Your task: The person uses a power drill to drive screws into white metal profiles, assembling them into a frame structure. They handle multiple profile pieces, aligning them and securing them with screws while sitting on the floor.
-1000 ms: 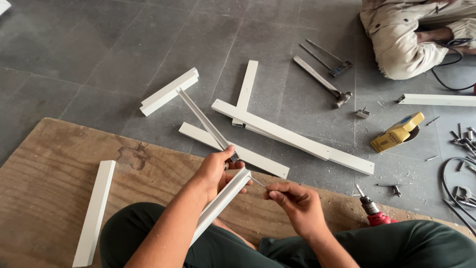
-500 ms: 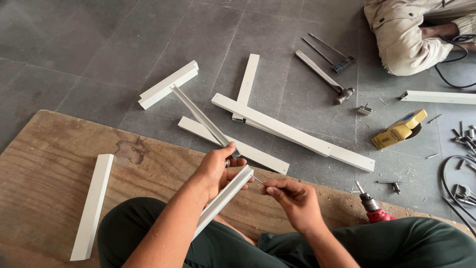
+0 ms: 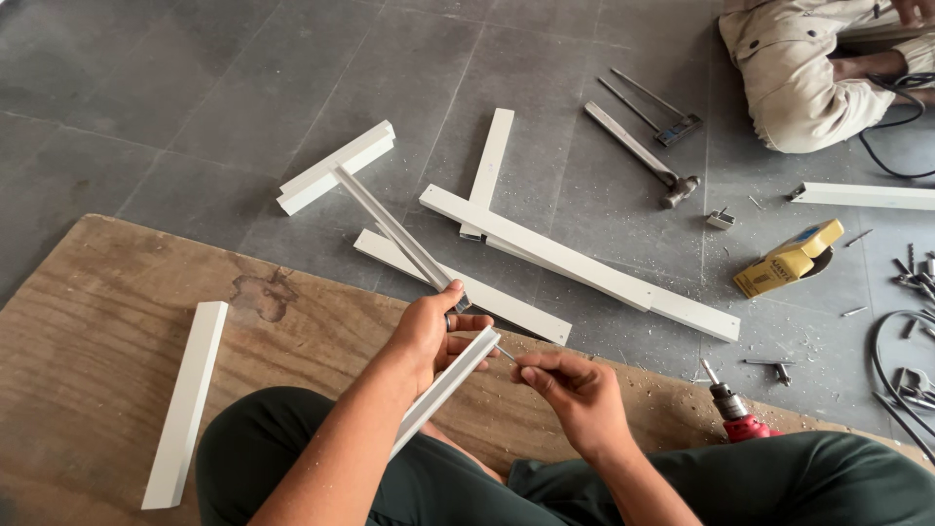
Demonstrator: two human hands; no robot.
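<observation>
My left hand [image 3: 429, 326] grips the joint where two white metal channel pieces meet. One white channel [image 3: 438, 394] runs down along my forearm toward my lap. The other channel [image 3: 390, 229] reaches up and left to a short white crosspiece [image 3: 336, 168] on the floor. My right hand [image 3: 575, 390] pinches a small screw [image 3: 504, 353] between thumb and fingers, its tip right at the end of the lower channel beside my left hand.
Loose white channel lengths [image 3: 584, 265] lie on the grey tiles, one [image 3: 185, 404] on the brown wooden board [image 3: 97, 321]. A red drill [image 3: 735, 417] rests by my right knee. A hammer [image 3: 643, 156], yellow box [image 3: 787, 258] and screws lie right. Another person's leg [image 3: 799, 68] sits top right.
My hands and the held channels stay nearly still; the right hand's fingers have edged the screw slightly closer to the channel end.
</observation>
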